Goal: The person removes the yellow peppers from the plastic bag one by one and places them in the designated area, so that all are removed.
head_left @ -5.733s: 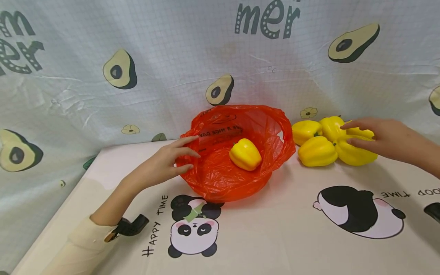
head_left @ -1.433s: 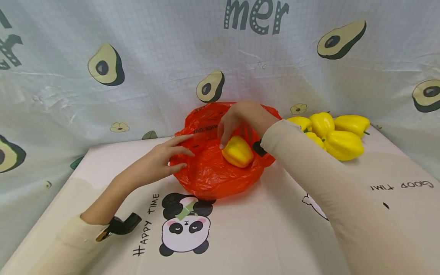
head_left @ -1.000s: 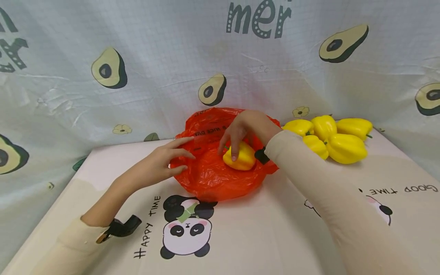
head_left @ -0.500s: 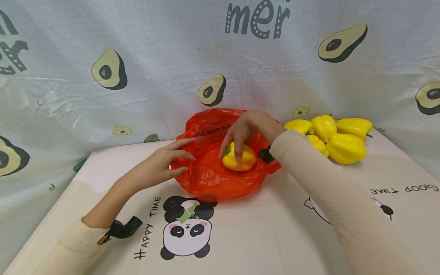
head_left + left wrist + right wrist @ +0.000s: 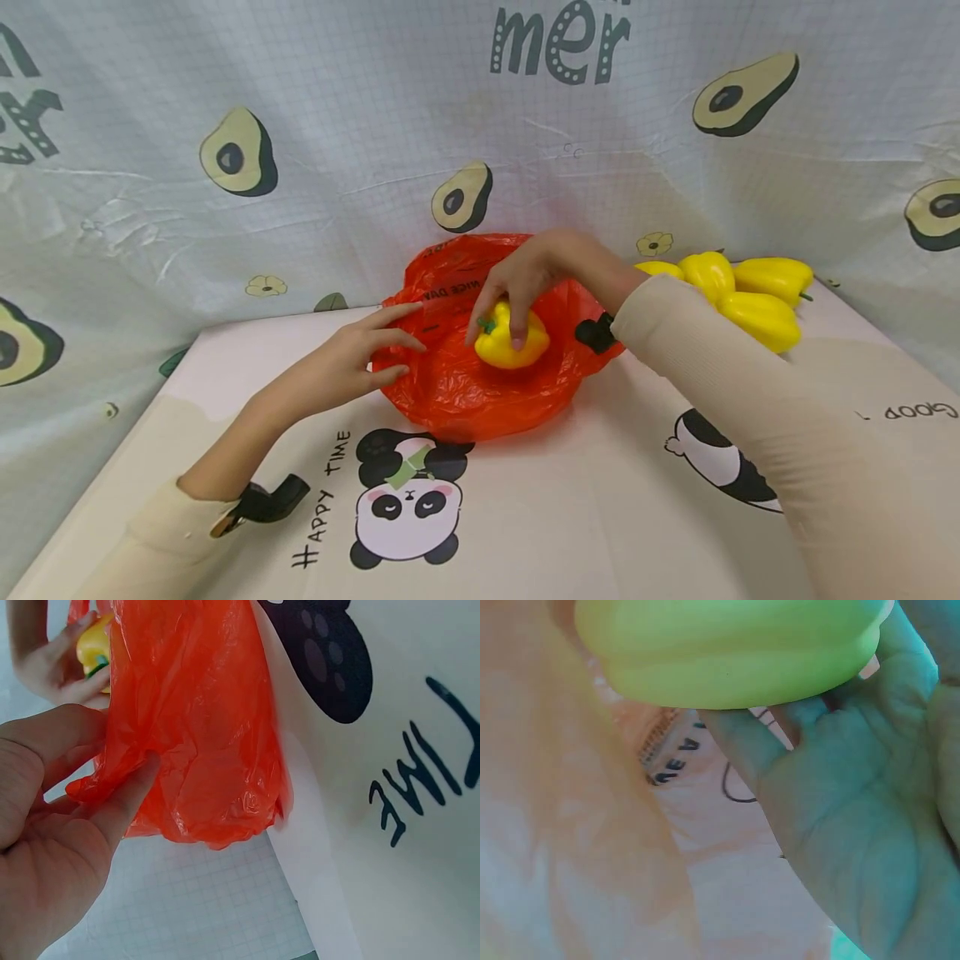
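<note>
A red plastic bag (image 5: 465,400) lies mouth-up on the table against the back cloth, its opening spread wide. My left hand (image 5: 348,354) holds its left rim, and the left wrist view shows the thin film (image 5: 195,712) between the thumb and fingers. Inside the mouth, my right hand (image 5: 525,271) grips a yellow bell pepper (image 5: 510,343) from above, green stem toward the left. In the right wrist view the pepper (image 5: 727,652) covers much of the fingers. Several more yellow bell peppers (image 5: 765,317) sit in a cluster right of the bag, partly behind my right sleeve.
A light tablecloth (image 5: 555,517) with printed pandas covers the table. Behind the bag, a white cloth (image 5: 360,108) with printed avocados hangs close. My right forearm (image 5: 750,408) crosses the table's right side.
My right hand has come from the pepper cluster into the bag and taken hold of the pepper there. The pepper has turned and shifted slightly left. My left hand stays at the rim.
</note>
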Demonstrator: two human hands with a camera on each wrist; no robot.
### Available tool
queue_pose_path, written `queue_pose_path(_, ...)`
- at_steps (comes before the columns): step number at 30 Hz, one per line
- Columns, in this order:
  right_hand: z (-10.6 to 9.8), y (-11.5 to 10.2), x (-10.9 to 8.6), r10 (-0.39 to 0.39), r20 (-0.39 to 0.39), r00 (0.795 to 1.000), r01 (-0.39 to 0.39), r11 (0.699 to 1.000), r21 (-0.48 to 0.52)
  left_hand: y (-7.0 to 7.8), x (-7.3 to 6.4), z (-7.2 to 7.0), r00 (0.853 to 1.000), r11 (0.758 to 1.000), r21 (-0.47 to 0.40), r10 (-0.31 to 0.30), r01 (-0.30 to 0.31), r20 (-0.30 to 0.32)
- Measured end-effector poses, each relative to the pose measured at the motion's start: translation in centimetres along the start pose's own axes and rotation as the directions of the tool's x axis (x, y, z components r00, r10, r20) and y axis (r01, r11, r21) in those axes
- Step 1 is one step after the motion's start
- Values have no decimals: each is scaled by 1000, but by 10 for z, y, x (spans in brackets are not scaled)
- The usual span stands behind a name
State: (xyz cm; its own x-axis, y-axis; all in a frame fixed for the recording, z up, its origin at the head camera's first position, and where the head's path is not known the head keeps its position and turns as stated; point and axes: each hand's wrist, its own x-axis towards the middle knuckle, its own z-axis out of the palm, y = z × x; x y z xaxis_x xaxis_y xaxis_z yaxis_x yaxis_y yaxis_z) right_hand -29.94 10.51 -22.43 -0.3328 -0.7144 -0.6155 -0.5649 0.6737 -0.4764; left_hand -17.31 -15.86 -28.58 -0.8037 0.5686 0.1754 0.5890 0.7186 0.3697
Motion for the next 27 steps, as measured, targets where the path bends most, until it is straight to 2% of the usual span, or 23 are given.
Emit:
queue_pose_path(6, 3, -11, -15, -101, -76, 992, 87, 982, -170, 0, -1, 0, 1000, 1000, -5, -16, 16, 4)
queue_pose_path(11, 10, -16, -24, -185, -160, 970, 143, 959, -245, 0, -1, 0, 1000, 1000, -11, -14, 14, 3)
queue_pose_path(15, 21, -15, -27, -268, -240, 933, 200, 941, -274, -1, -2, 0, 1000, 1000, -6, -13, 13, -4)
queue_pose_path(22, 39, -5, -28, -380, -394, 837, 259, 909, -326, -3, -3, -1, 1000, 1000, -5, -8, 8, -6)
queue_pose_path(24, 42, -3, -29, -390, -418, 821, 268, 908, -321, -3, -3, -1, 1000, 1000, -8, -5, 5, -8)
queue_pose_path(27, 45, 1, -29, -380, -439, 814, 263, 915, -305, -3, -3, -2, 1000, 1000, -10, -12, 12, -9)
